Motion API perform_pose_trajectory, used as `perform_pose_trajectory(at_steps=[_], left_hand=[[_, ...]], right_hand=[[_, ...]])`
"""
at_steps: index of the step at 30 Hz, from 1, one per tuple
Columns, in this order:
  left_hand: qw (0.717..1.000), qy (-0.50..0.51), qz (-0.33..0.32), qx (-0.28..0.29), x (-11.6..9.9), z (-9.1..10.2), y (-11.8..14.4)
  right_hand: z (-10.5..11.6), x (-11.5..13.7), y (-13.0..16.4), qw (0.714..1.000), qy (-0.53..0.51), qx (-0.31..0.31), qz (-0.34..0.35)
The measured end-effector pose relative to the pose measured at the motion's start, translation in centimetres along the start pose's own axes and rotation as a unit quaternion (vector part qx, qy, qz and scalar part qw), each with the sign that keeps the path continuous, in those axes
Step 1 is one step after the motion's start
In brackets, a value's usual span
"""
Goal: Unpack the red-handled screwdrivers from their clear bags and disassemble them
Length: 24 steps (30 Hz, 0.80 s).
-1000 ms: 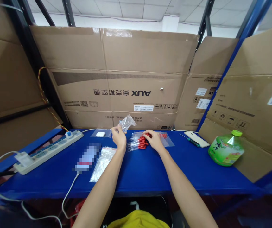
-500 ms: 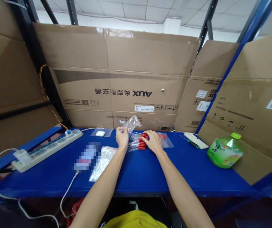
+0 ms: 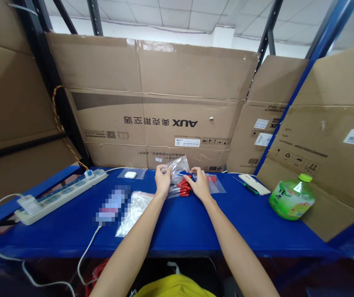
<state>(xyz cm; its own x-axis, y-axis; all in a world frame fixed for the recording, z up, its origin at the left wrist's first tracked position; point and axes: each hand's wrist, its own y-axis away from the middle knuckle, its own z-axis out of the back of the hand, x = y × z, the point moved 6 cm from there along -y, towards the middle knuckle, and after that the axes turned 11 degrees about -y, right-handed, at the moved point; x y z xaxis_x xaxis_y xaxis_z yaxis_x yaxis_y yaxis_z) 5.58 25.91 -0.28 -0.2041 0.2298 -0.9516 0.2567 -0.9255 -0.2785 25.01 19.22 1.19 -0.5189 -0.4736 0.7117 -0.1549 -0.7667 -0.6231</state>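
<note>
Left hand pinches clear bag, fingers shut on side; can't tell what's inside. Red-ended sticks in pile on blue table, below bag. Right hand over pile, fingers bent; can't tell if holding stick. Flat bag beside, red bits showing. Brown cardboard says AUX, upside down.

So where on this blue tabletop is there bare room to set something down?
Bare tabletop: between right forearm and green bottle, nearer than the screwdriver; and between both forearms, nearer than the red-tipped pieces. Crowded: at the left hand and right hand, around the crumpled clear bag; and farther left, among power strip, pixelated device and stacked bags.
</note>
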Motion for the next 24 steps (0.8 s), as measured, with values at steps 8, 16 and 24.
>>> perform_pose_trajectory(at_steps=[8,16,24], left_hand=[[0.999,-0.001,-0.041,0.027,0.2,-0.9,1.1],[1.000,-0.007,-0.022,0.004,0.9,-1.0,1.4],[0.977,0.157,0.141,0.029,1.0,-0.7,1.1]], right_hand=[[0.4,-1.7,-0.7,0.992,-0.110,-0.030,-0.053],[1.2,-0.3,-0.5,0.993,-0.078,-0.082,-0.016],[1.7,0.2,-0.4,0.974,-0.191,-0.116,-0.037]])
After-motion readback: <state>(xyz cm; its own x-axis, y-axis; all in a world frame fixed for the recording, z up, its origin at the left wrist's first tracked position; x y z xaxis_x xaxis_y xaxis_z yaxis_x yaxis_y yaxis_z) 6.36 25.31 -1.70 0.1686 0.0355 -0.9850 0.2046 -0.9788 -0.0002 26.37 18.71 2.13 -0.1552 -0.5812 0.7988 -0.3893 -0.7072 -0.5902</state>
